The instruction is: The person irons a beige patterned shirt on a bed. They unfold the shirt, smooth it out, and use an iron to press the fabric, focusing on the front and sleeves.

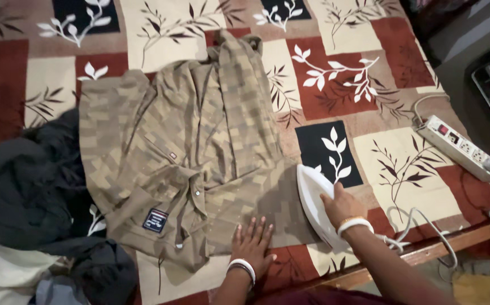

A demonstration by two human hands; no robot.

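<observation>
A bed covered by a patchwork spread (403, 152) with leaf motifs is shown. Nearest, the left hand (252, 242) is pressed flat and open on the hem of a brown checked shirt (200, 152); just beside it, the right hand (341, 206) is clasped on a white iron (313, 197) at the shirt's edge. Fingers could be scorched if the iron were slid leftward. The cord (420, 226), apparently trailing to the power strip (454, 147), could snag.
</observation>
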